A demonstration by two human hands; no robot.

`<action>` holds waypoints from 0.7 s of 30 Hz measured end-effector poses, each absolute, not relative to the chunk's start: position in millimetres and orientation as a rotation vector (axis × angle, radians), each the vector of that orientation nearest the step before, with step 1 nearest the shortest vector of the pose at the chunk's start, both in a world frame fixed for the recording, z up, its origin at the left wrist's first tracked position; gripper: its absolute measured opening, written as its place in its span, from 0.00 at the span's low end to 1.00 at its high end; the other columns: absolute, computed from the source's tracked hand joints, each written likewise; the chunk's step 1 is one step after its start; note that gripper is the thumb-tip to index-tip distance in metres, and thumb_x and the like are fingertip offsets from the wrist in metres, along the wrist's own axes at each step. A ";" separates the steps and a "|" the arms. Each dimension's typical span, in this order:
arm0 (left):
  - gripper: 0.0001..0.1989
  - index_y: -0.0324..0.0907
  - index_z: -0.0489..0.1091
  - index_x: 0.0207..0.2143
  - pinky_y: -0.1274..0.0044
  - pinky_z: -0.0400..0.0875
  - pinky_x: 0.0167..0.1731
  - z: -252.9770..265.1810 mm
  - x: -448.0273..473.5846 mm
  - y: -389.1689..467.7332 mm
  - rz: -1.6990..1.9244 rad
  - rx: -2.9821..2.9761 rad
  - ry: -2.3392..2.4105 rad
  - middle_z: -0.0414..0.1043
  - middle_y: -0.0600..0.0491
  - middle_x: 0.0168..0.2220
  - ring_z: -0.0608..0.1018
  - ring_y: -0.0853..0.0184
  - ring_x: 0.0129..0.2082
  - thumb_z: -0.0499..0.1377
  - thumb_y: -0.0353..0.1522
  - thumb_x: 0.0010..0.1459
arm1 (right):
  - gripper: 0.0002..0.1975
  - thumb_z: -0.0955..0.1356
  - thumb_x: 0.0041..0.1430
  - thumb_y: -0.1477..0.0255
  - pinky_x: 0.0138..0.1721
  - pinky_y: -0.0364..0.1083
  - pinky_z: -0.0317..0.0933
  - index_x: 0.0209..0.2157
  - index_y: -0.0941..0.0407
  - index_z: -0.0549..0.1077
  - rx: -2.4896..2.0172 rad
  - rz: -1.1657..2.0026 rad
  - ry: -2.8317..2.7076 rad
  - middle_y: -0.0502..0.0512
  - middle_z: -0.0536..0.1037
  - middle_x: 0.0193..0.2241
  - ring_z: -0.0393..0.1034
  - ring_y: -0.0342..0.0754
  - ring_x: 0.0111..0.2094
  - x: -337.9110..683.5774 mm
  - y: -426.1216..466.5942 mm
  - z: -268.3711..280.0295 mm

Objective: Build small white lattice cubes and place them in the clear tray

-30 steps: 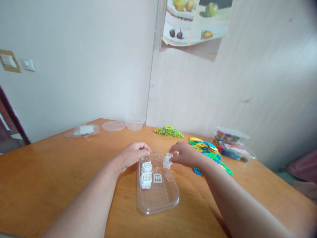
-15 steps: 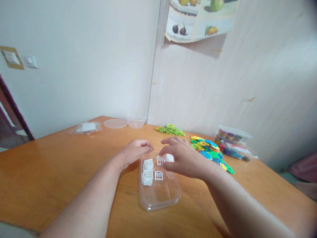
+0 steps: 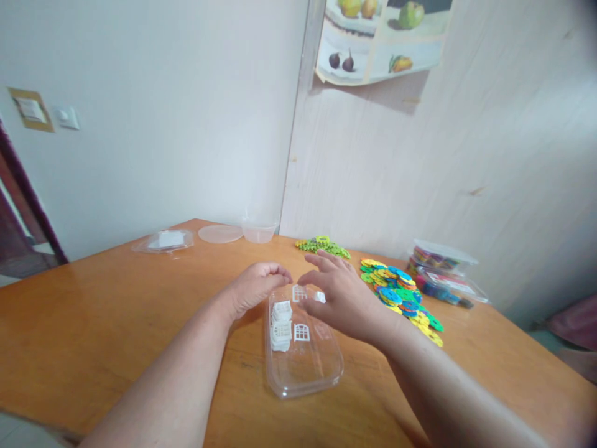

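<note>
A clear plastic container [image 3: 305,379] lies on the table in front of me. Inside it, two stacks of white toy window frames [image 3: 281,336] sit along the left side. One loose window frame [image 3: 301,333] lies flat beside them, and another window frame [image 3: 299,293] is near the far end. My left hand [image 3: 261,286] is closed at the container's far left corner, thumb and fingers at the rim. My right hand [image 3: 342,298] hovers over the far right part with fingers apart. Beneath it, a white piece [image 3: 319,297] is partly hidden.
Colourful plastic discs [image 3: 396,289] lie in a heap to the right, with stacked clear boxes [image 3: 443,267] behind. Green pieces [image 3: 324,246] are piled at the back. A clear bowl [image 3: 259,231], a round lid [image 3: 220,234] and a clear package [image 3: 165,240] stand back left.
The far loose window frame has shifted toward the container's far end and slightly left. My right hand has moved a little away from me. My left hand stays at the corner.
</note>
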State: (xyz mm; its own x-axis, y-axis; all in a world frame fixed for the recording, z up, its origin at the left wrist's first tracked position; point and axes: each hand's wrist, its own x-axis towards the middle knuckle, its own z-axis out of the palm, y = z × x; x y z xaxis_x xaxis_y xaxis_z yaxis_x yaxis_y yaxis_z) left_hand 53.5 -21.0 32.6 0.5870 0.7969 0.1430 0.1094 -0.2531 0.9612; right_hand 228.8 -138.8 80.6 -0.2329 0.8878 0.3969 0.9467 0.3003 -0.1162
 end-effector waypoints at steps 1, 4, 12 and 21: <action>0.14 0.40 0.77 0.35 0.68 0.68 0.44 34.2 52.6 -22.1 0.783 1.704 0.735 0.78 0.50 0.36 0.77 0.57 0.40 0.62 0.39 0.49 | 0.15 0.69 0.58 0.62 0.61 0.62 0.48 0.45 0.49 0.76 -1.591 -0.205 -2.110 0.58 0.64 0.61 0.51 0.59 0.64 229.7 -136.3 78.9; 0.15 0.40 0.77 0.38 0.66 0.65 0.49 38.8 49.9 -27.1 0.777 1.657 0.613 0.79 0.48 0.40 0.76 0.57 0.45 0.62 0.40 0.53 | 0.16 0.69 0.58 0.59 0.60 0.58 0.53 0.47 0.48 0.74 -1.404 -0.139 -1.937 0.56 0.64 0.60 0.56 0.54 0.62 231.8 -128.1 70.1; 0.12 0.40 0.78 0.39 0.66 0.56 0.59 43.4 46.6 -32.0 0.782 1.579 0.341 0.77 0.48 0.47 0.72 0.57 0.54 0.60 0.35 0.56 | 0.15 0.69 0.59 0.62 0.60 0.55 0.53 0.47 0.48 0.73 -1.248 -0.051 -1.852 0.56 0.68 0.57 0.57 0.51 0.61 229.6 -116.5 53.7; 0.08 0.40 0.77 0.33 0.66 0.57 0.57 43.6 47.5 -32.1 0.784 1.471 0.313 0.77 0.48 0.45 0.71 0.57 0.53 0.63 0.35 0.53 | 0.14 0.69 0.59 0.63 0.60 0.54 0.53 0.47 0.49 0.72 -1.211 -0.031 -1.881 0.56 0.66 0.59 0.57 0.50 0.61 224.2 -117.9 54.9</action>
State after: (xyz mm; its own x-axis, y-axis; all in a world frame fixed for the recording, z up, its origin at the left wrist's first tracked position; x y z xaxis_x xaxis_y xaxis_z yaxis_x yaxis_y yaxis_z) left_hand 47.5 -32.1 43.6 0.7213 0.6386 0.2684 -0.2788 -0.0870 0.9564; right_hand 224.2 -117.9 54.9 -0.1440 0.7254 0.6731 0.7469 0.5259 -0.4070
